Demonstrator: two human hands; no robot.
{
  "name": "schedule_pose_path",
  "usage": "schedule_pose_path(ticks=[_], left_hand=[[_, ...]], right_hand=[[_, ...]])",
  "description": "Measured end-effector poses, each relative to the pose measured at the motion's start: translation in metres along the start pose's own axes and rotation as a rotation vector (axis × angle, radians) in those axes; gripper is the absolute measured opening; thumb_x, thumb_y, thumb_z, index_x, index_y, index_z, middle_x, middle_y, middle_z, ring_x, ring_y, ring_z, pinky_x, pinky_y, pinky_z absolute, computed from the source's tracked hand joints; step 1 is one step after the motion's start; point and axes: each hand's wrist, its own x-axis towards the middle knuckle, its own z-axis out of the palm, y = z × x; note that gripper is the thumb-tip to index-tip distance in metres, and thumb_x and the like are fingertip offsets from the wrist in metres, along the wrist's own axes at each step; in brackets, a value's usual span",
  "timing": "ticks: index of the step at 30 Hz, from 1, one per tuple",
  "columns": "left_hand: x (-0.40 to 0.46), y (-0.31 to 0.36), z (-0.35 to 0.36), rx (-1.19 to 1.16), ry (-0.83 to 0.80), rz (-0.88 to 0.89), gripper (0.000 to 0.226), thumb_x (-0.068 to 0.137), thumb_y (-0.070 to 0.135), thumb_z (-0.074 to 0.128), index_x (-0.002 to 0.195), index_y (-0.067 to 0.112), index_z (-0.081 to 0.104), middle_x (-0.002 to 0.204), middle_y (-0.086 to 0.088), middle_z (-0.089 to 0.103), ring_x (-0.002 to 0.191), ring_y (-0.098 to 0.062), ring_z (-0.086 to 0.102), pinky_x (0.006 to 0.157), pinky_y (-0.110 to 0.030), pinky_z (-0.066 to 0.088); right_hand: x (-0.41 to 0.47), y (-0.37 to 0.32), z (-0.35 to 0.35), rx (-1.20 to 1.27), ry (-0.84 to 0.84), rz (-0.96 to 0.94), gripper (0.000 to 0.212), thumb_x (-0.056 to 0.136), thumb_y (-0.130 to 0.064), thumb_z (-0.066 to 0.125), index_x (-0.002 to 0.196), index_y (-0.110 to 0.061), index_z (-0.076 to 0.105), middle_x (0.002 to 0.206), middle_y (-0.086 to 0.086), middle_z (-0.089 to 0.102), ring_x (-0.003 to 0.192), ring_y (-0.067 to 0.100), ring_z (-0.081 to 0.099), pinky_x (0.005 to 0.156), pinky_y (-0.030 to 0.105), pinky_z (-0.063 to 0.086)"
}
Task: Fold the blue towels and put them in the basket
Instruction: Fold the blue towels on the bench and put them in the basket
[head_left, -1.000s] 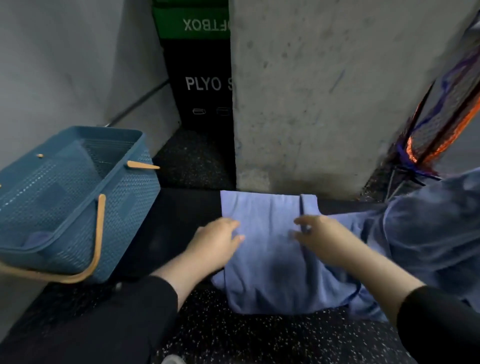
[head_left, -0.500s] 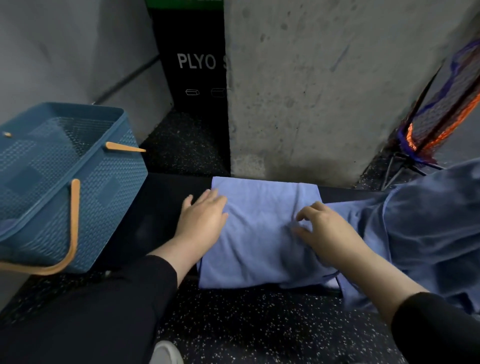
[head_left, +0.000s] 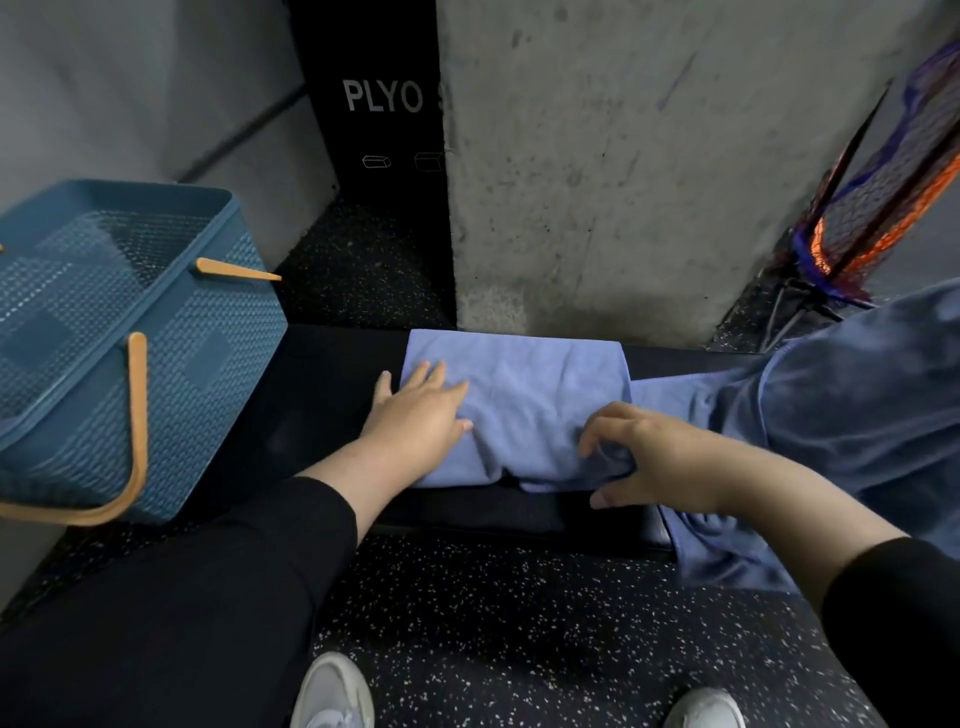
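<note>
While the towel (head_left: 524, 395) lies part-folded on the bench (head_left: 322, 384), at 12 o'clock from the feet, folding is under way.
Left hand (head_left: 421, 415) presses it flat; right hand (head_left: 654, 457) pinches its near edge. Next, probably: fold once more, then carry it to the basket (head_left: 156, 332) at 9 o'clock.
</note>
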Motion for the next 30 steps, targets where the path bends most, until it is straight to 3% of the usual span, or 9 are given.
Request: schedule_pose_path(ticks=[3, 8, 11, 15, 17, 20, 23, 27, 30], left_hand=[[-0.007, 0.011, -0.005, -0.183, 0.235, 0.246, 0.022, 0.1, 0.04, 0.052, 0.114, 0.028, 0.064, 0.123, 0.012, 0.063, 0.121, -0.011, 0.055, 0.103, -0.037, 0.035], [-0.027, 0.015, 0.009, -0.134, 0.012, 0.4, 0.041, 0.092, 0.057, 0.058, 0.127, 0.035, 0.061, 0.13, 0.016, 0.049, 0.124, -0.007, 0.042, 0.105, -0.036, 0.033], [-0.027, 0.015, 0.014, -0.217, 0.132, 0.343, 0.015, 0.099, 0.037, 0.056, 0.107, 0.029, 0.066, 0.111, 0.014, 0.054, 0.115, -0.013, 0.05, 0.095, -0.035, 0.035], [-0.019, 0.017, 0.002, -0.513, 0.031, 0.106, 0.018, 0.101, 0.032, 0.053, 0.086, 0.024, 0.059, 0.088, 0.009, 0.063, 0.093, -0.016, 0.058, 0.082, -0.034, 0.043], [-0.015, 0.014, -0.001, -0.605, 0.019, 0.045, 0.016, 0.102, 0.029, 0.053, 0.093, 0.024, 0.064, 0.091, 0.005, 0.069, 0.09, -0.015, 0.061, 0.078, -0.028, 0.044], [-0.009, 0.012, -0.003, -0.656, 0.059, 0.012, 0.014, 0.103, 0.025, 0.053, 0.095, 0.025, 0.065, 0.084, 0.009, 0.066, 0.08, -0.007, 0.058, 0.063, -0.013, 0.038], [-0.004, 0.013, -0.001, -0.728, 0.069, -0.031, 0.009, 0.102, 0.025, 0.055, 0.098, 0.025, 0.063, 0.074, 0.011, 0.058, 0.068, -0.005, 0.051, 0.054, -0.014, 0.033], [-0.008, 0.016, -0.002, -0.611, 0.106, -0.003, 0.013, 0.101, 0.026, 0.053, 0.109, 0.036, 0.05, 0.093, 0.01, 0.058, 0.078, -0.011, 0.058, 0.065, -0.029, 0.046], [-0.011, 0.017, 0.001, -0.51, 0.145, 0.185, 0.016, 0.1, 0.024, 0.05, 0.106, 0.037, 0.055, 0.109, 0.015, 0.054, 0.099, -0.012, 0.058, 0.089, -0.041, 0.05]], right_hand=[[0.008, 0.001, 0.018, -0.147, 0.099, 0.008, 0.03, 0.079, -0.045, 0.075, 0.105, -0.037, 0.061, 0.118, -0.019, 0.048, 0.11, 0.01, 0.05, 0.096, 0.035, 0.035], [0.016, -0.004, 0.023, -0.165, 0.231, 0.038, 0.007, 0.094, -0.037, 0.059, 0.096, -0.031, 0.06, 0.108, -0.012, 0.054, 0.106, 0.016, 0.052, 0.085, 0.032, 0.028], [0.016, -0.005, 0.02, -0.057, 0.277, 0.075, 0.006, 0.096, -0.033, 0.056, 0.093, -0.029, 0.054, 0.096, -0.012, 0.061, 0.097, 0.016, 0.059, 0.087, 0.034, 0.036], [0.015, -0.007, 0.021, -0.011, 0.413, -0.013, 0.017, 0.089, -0.018, 0.057, 0.09, -0.034, 0.052, 0.097, -0.013, 0.057, 0.096, 0.017, 0.056, 0.081, 0.034, 0.032], [0.013, -0.014, 0.023, -0.069, 0.455, -0.123, 0.012, 0.082, -0.03, 0.053, 0.088, -0.035, 0.061, 0.108, -0.012, 0.058, 0.104, 0.016, 0.054, 0.084, 0.033, 0.03], [0.014, -0.018, 0.038, -0.194, 0.277, -0.186, 0.036, 0.075, -0.061, 0.05, 0.1, -0.04, 0.065, 0.134, -0.008, 0.051, 0.126, 0.018, 0.045, 0.103, 0.044, 0.034], [0.018, -0.019, 0.048, -0.25, 0.23, -0.113, 0.037, 0.079, -0.063, 0.063, 0.108, -0.04, 0.063, 0.142, -0.008, 0.045, 0.133, 0.019, 0.039, 0.111, 0.05, 0.03], [0.026, -0.023, 0.058, -0.262, 0.368, -0.111, 0.016, 0.086, -0.045, 0.058, 0.093, -0.032, 0.063, 0.122, -0.009, 0.057, 0.117, 0.021, 0.054, 0.099, 0.048, 0.04], [0.025, -0.028, 0.054, -0.038, 0.442, -0.078, 0.016, 0.093, -0.043, 0.043, 0.089, -0.03, 0.052, 0.105, -0.011, 0.062, 0.104, 0.017, 0.059, 0.097, 0.044, 0.042]])
